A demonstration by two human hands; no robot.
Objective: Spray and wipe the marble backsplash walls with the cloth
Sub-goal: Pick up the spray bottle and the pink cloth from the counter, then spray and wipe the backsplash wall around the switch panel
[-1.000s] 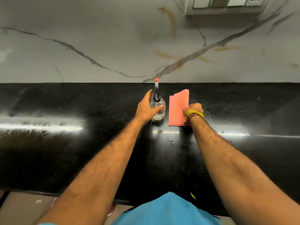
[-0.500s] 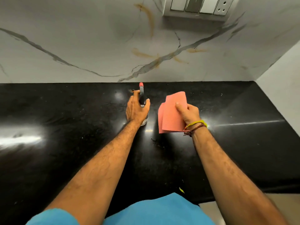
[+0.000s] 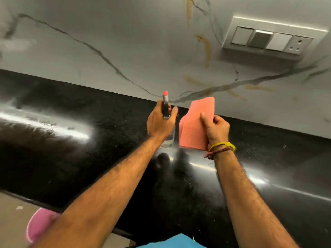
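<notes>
Head view: our left hand (image 3: 159, 122) grips the spray bottle (image 3: 165, 108), lifted over the black counter (image 3: 89, 158); our right hand (image 3: 216, 129) pinches the folded cloth (image 3: 193, 126). Marble backsplash (image 3: 125, 42) looks unsprayed, unwiped; everything remains.

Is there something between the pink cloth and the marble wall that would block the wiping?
Nothing visible does. The right hand holds the cloth up above the black counter, and the marble backsplash behind it is bare; the switch panel sits higher, to the right.
</notes>
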